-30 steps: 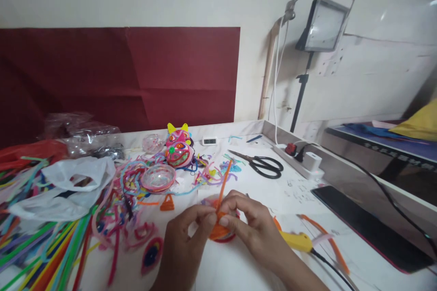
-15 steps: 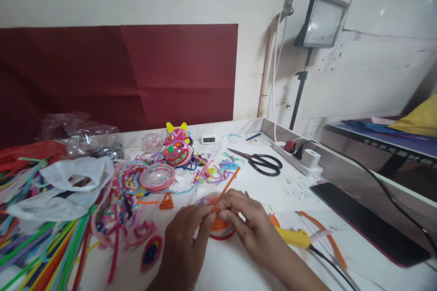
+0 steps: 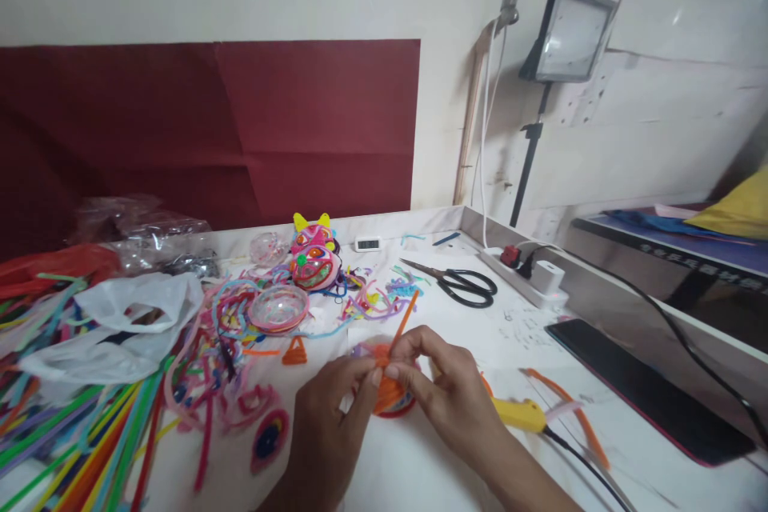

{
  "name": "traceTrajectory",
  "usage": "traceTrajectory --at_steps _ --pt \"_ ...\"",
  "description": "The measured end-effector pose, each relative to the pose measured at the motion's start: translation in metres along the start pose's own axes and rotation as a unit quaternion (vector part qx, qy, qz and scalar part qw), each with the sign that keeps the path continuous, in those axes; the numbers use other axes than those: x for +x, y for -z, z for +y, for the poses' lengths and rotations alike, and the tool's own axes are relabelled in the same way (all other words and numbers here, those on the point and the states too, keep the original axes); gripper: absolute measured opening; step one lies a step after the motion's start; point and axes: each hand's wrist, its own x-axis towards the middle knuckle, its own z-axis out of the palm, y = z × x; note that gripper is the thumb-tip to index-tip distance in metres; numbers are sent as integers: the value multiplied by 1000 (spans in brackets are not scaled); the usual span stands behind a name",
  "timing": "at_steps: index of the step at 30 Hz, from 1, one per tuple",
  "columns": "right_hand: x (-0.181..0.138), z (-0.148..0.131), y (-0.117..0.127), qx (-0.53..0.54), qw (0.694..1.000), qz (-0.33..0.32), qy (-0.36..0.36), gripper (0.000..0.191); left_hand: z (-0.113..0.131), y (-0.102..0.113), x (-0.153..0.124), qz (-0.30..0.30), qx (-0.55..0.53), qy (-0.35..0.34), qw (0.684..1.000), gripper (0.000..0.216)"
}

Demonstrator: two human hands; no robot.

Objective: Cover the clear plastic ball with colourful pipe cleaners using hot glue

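Note:
My left hand (image 3: 334, 408) and my right hand (image 3: 453, 388) meet above the white table, each with thumb and fingers pinched. Between them they hold an orange pipe cleaner (image 3: 406, 315), whose free end sticks up past my right fingers while the rest is bent into an orange bundle (image 3: 390, 396). Just behind or under the bundle shows a round piece with a red and pink rim, mostly covered by my fingers. A small triangle of wound orange pipe cleaner (image 3: 294, 351) lies to the left. A yellow-handled glue gun (image 3: 519, 414) rests beside my right wrist.
Loose pipe cleaners (image 3: 90, 448) pile up at the left by a white plastic bag (image 3: 120, 328). Decorated pipe-cleaner balls (image 3: 314, 266) and a clear bowl (image 3: 279, 310) sit further back. Scissors (image 3: 462, 286), a power strip (image 3: 528, 276) and a black slab (image 3: 648, 388) lie right.
My right fingers have shifted slightly and lifted along the orange pipe cleaner. Its free end now leans a little more upright. My left hand keeps its pinch, nearly still.

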Motion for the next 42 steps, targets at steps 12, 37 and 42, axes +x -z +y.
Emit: traceTrajectory --at_steps 12,37,42 --pt "5 -2 -1 65 989 -11 -134 35 -10 2 2 -39 -138 156 977 24" --pt "5 12 -13 353 908 28 -226 39 -6 -9 2 -52 -327 285 900 23" --pt "5 6 -13 320 925 17 -203 40 0 -11 3 -26 -342 290 893 16"
